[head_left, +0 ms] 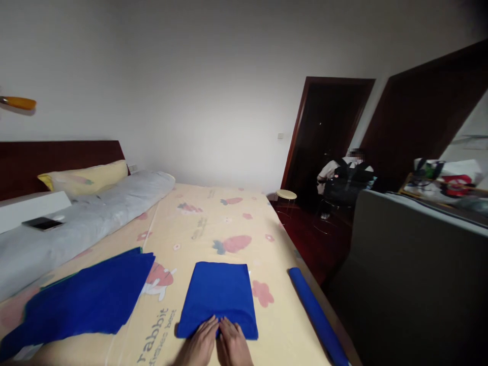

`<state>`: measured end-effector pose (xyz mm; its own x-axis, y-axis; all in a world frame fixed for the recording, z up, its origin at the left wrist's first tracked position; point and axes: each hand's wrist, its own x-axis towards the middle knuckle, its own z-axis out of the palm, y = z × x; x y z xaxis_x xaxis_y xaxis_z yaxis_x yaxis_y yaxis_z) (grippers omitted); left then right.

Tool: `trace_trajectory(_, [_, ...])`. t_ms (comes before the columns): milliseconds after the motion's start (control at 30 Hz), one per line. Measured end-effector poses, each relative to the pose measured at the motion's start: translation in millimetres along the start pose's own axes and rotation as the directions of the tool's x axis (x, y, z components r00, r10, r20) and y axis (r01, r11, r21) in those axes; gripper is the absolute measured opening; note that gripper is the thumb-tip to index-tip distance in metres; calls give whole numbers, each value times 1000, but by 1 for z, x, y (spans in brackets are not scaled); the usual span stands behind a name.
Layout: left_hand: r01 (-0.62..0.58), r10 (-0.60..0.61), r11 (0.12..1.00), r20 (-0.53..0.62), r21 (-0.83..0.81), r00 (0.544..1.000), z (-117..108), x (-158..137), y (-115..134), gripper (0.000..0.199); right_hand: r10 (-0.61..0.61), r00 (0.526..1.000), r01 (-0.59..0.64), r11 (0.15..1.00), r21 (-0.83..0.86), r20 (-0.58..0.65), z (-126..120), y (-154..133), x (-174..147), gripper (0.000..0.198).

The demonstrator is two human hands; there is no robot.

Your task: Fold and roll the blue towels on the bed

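Note:
A blue cloth (219, 287), folded into a near-square, lies on the bed right in front of me. At the middle of its near edge are my left hand (206, 335) and my right hand (231, 336), side by side with the fingertips almost meeting. Both hands have their fingers close together and gripping that edge, and the fabric wrinkles around them. My thumbs are hidden. To the left, a loose stack of blue cloth (89, 295) is spread unevenly. A tightly rolled blue cloth (316, 312) rests along the bed's right edge.
A patterned yellow sheet (198, 223) covers the bed. Along its left side lie a grey rolled quilt (125, 198), a dark flat device (42, 223) and a pillow (91, 178). Right of the bed stand a dark panel (412, 269) and a round stool (285, 194). A person (345, 175) sits farther back.

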<state>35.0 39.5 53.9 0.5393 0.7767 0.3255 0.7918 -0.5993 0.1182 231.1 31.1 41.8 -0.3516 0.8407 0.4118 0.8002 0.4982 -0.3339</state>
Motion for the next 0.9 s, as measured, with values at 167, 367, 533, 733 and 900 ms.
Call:
trace_trajectory(167, [126, -128, 991, 45, 39, 991, -4, -7, -15, 51, 212, 977, -212, 977, -20, 27, -12, 20, -2, 45])
trace_trajectory(367, [390, -410, 901, 79, 188, 909, 5, -9, -26, 49, 387, 922, -386, 918, -90, -13, -13, 33, -4, 53])
trace_trajectory(533, [146, -153, 986, 83, 83, 985, 30, 13, -3, 63, 157, 981, -165, 985, 57, 116, -2, -1, 19, 53])
trace_trajectory(733, [358, -367, 927, 82, 111, 927, 13, 9, -28, 52, 312, 948, -310, 950, -34, 68, -14, 24, 11, 51])
trace_trajectory(900, [499, -513, 839, 9, 219, 858, 5, 2, -44, 54, 439, 898, -437, 891, -124, -12, -15, 47, -2, 62])
